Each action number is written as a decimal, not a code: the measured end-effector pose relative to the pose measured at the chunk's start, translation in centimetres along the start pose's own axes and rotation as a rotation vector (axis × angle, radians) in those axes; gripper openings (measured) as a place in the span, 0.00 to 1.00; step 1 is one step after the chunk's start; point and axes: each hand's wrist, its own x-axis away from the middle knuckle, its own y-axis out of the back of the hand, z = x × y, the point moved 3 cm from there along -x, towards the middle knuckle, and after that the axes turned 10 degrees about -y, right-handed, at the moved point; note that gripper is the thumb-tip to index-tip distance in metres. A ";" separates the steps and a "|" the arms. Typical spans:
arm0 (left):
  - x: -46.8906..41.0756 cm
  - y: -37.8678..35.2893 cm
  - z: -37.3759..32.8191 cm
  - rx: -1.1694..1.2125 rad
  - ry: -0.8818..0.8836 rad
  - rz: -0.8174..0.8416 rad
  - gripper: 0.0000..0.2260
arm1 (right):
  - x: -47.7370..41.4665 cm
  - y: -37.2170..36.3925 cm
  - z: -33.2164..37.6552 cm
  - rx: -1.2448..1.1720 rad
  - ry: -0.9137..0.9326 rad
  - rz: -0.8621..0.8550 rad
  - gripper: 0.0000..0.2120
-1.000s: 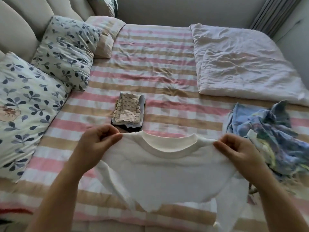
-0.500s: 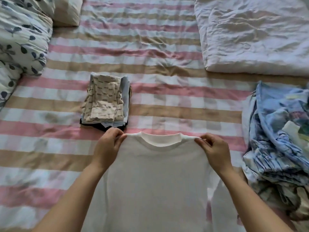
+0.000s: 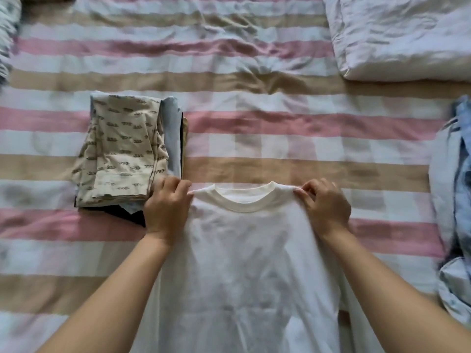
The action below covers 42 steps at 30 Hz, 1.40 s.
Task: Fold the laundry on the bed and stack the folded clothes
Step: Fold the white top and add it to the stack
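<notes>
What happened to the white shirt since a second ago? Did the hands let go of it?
No. The white shirt was held up in the air; now it has come down and lies spread flat on the striped bed. The left hand and right hand still pinch its shoulders. The head tilted down closer. The folded stack and the blue pile stayed put.

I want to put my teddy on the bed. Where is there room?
Bare striped sheet lies between the folded stack and the blue pile, above the white shirt. The near side is crowded by both hands.
</notes>
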 end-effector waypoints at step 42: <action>0.7 -2.3 -26.9 0.597 -0.614 0.351 0.18 | 30.3 6.0 -20.8 0.037 0.072 0.145 0.33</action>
